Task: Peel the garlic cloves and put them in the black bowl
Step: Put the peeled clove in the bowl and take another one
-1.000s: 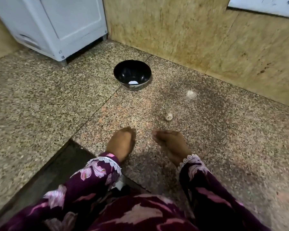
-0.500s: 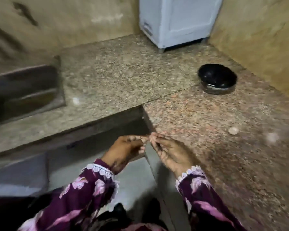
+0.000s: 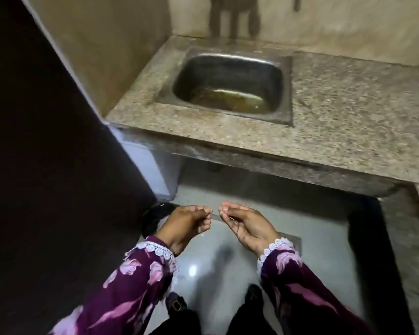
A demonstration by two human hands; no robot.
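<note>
- Garlic cloves and the black bowl, both seen on the speckled counter half a second ago, are no longer in view; the camera has been swung left, and where they are now cannot be told from this view.
- A dark wall panel (image 3: 46,141) is now seen filling the left side, where a tan wall was seen earlier.
- The stainless steel sink (image 3: 230,85), set in the speckled granite countertop (image 3: 336,112), was at the left edge before and is now placed centrally at the top; yellowish residue is seen in its bottom.
- The left hand (image 3: 186,226) is held over the grey floor (image 3: 312,262), below the counter edge, with its fingers curled and the thumb met by the forefinger tip; whether anything is pinched there cannot be told.
- The right hand (image 3: 247,226) is held just beside it, palm turned up, fingers curled and the fingertips (image 3: 224,209) drawn together; a small pale fleck may be pinched, but this cannot be told for certain.
- The two hands, touching at the fingertips half a second ago, are now parted by a small gap.
- Purple floral sleeves with white lace cuffs (image 3: 279,246) are worn on both arms, and dark shoes (image 3: 252,292) are seen on the floor beneath.
</note>
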